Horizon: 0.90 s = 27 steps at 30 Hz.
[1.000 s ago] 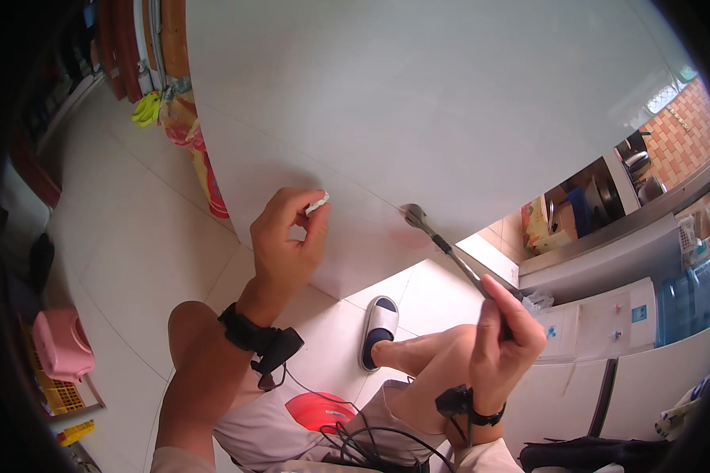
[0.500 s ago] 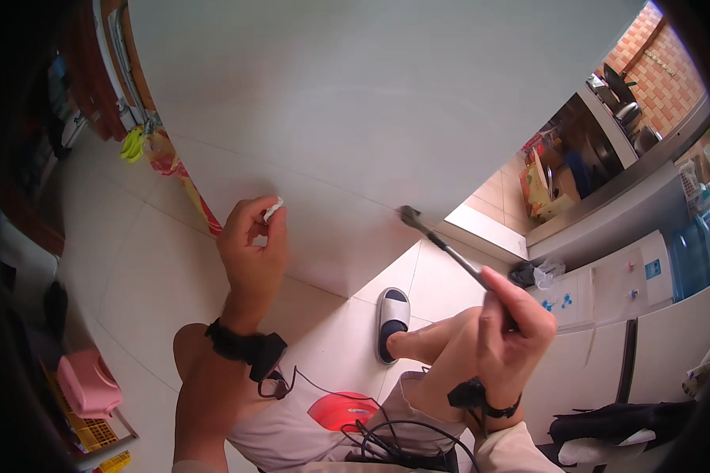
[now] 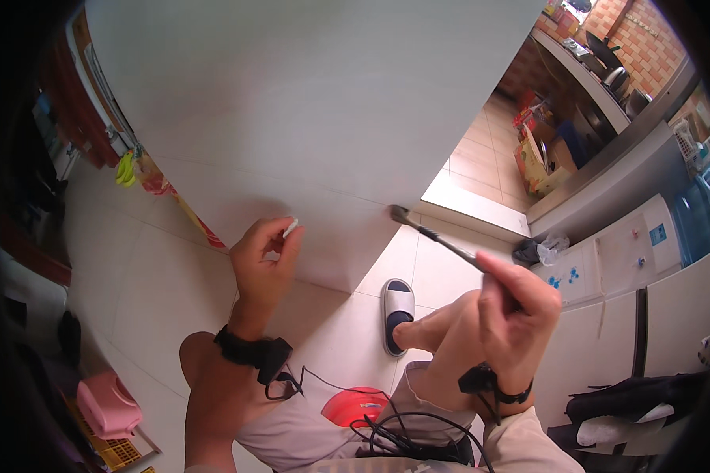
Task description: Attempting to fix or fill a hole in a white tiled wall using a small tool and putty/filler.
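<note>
My left hand (image 3: pixel 267 256) pinches a small crumpled white wad (image 3: pixel 291 226) between thumb and fingertips, close to a large pale flat panel (image 3: pixel 308 118). The wad looks like tissue, but its material cannot be told. In my right hand (image 3: pixel 518 307) is a slim long-handled tool (image 3: pixel 452 246) with a small dark head, like a little brush or scraper. That head lies at the panel's lower right part, touching it or nearly so. A thin line runs across the panel behind both hands.
A red plastic stool or basin (image 3: pixel 355 406) is between my legs, with black cables (image 3: pixel 402 433) over my lap. A pink plastic container (image 3: pixel 109 404) stands at lower left. White cabinets (image 3: pixel 607 252) line the right; a doorway behind shows a kitchen counter (image 3: pixel 584 67).
My view has shifted slightly, so the panel sits further left. My left hand appears a little lower and further right, still holding the wad; the tool stays in my right hand.
</note>
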Available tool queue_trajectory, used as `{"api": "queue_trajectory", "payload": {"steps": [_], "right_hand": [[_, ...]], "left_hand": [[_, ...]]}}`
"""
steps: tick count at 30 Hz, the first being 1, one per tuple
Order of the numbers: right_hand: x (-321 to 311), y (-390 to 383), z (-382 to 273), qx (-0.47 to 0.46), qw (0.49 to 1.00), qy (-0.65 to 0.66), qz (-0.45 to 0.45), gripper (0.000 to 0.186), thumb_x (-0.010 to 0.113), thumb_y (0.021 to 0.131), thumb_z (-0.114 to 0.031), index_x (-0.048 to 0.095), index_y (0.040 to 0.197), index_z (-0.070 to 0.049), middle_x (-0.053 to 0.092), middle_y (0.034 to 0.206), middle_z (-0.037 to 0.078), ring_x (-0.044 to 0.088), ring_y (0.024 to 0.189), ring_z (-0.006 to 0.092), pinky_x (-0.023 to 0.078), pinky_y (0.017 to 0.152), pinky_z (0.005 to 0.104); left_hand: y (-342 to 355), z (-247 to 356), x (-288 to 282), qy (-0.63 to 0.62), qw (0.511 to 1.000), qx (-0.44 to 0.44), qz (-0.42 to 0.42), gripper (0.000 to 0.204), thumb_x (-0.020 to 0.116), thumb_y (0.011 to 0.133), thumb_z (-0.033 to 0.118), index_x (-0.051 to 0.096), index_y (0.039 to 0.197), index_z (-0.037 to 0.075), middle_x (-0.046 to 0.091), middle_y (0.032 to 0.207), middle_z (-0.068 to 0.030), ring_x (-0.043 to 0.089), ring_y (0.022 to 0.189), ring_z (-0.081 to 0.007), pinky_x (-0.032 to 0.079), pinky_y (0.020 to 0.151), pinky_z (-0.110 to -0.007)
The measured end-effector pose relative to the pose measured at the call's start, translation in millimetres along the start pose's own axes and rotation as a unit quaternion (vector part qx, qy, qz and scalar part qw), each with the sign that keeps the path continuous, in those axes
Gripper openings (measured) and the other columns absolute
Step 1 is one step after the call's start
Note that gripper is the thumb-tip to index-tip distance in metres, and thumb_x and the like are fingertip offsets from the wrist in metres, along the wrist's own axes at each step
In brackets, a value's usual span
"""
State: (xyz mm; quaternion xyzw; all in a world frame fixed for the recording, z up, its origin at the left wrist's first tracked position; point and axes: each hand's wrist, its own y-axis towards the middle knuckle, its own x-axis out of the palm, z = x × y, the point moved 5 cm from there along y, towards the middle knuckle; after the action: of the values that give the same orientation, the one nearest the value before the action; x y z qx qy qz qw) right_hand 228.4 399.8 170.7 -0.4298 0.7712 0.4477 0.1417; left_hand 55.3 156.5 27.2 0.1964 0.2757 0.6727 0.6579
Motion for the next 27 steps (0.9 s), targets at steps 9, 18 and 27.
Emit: {"api": "queue_trajectory", "payload": {"steps": [9,18,27], "right_hand": [[4.3,-1.2,8.0,0.02,0.999,0.025,0.016,0.032,0.067,0.075,0.009,0.077,0.105,0.002,0.058,0.064,0.008,0.05,0.051,0.0114,0.039,0.05,0.0266],[-3.6,-0.4,4.1,0.023,0.999,0.02,0.039,0.03,0.065,0.08,0.01,0.076,0.107,0.004,0.06,0.065,0.008,0.052,0.053,0.0118,0.041,0.052,0.0249],[71.0,0.2,-1.0,-0.109,0.991,0.081,0.004,0.035,0.066,0.085,0.012,0.074,0.116,0.0,0.049,0.059,0.006,0.044,0.048,0.0129,0.035,0.046,0.0281]], "left_hand": [[-0.3,13.8,31.2,0.005,0.998,0.046,-0.034,0.018,0.08,0.085,-0.003,0.07,0.099,0.0,0.072,0.087,-0.0091,0.067,0.068,-0.011,0.055,0.058,-0.023],[19.8,53.2,67.5,0.075,0.972,0.222,0.009,0.022,0.079,0.083,-0.009,0.067,0.099,-0.002,0.072,0.087,-0.0141,0.067,0.066,-0.0173,0.055,0.058,-0.025],[29.8,-22.8,-18.8,0.116,0.99,0.007,0.084,0.014,0.075,0.091,-0.001,0.064,0.099,-0.003,0.071,0.085,-0.0109,0.068,0.066,-0.0175,0.054,0.056,-0.03]]}}
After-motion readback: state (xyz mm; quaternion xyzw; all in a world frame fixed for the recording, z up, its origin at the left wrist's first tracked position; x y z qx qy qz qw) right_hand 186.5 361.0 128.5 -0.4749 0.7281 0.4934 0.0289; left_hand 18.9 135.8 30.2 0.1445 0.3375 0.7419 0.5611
